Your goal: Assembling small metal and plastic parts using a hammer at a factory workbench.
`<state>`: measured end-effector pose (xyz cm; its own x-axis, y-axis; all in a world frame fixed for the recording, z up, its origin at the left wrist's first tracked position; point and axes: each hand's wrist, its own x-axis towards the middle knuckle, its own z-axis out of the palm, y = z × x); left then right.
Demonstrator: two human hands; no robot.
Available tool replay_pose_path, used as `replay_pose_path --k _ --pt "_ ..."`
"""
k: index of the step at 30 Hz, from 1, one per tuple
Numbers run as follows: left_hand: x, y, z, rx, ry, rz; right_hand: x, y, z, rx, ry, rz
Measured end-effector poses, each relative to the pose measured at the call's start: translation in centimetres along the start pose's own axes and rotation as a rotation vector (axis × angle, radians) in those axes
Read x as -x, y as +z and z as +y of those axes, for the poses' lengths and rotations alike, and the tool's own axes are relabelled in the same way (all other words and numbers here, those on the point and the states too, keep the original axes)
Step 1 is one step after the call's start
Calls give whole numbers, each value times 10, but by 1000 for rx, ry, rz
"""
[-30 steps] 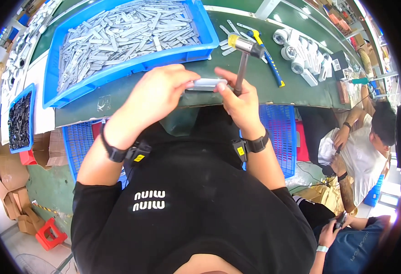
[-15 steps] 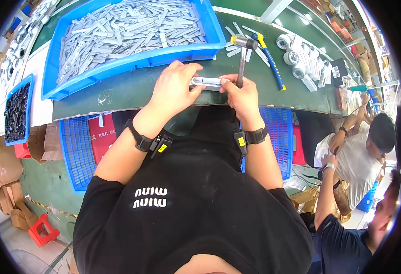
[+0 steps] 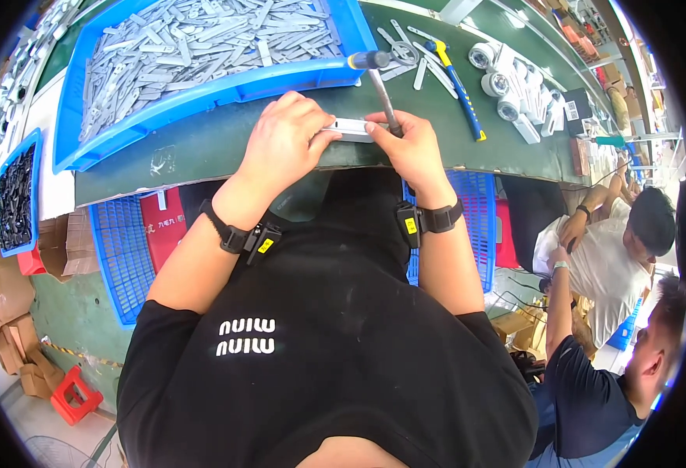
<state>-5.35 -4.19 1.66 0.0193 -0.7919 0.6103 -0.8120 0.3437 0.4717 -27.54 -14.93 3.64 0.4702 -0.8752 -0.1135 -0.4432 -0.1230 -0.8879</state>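
Bar (image 3: pixel 352 128) lies over near edge of worktop (image 3: pixel 210 156), left grip (image 3: pixel 290 139) pinching one end, right grip (image 3: pixel 412 147) pinching the other plus hammer (image 3: pixel 381 92); best held level, hammer angled clear.

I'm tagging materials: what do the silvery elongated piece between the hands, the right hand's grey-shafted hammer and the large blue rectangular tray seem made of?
Silvery elongated piece: probably satin metal, by its soft sheen; painted plastic possible.
Grey-shafted hammer: shaft likely smooth metal, by its gleam; head unclear.
Large blue tray: likely glossy plastic, by its even colour.
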Motion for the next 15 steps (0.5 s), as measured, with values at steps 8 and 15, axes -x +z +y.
replay_pose_path --k 8,15 --pt "-14 -1 24 -125 -56 -132 0 2 7 -35 -51 -31" --pt "-17 10 16 -134 41 -238 -2 3 14 -35 -80 -22"
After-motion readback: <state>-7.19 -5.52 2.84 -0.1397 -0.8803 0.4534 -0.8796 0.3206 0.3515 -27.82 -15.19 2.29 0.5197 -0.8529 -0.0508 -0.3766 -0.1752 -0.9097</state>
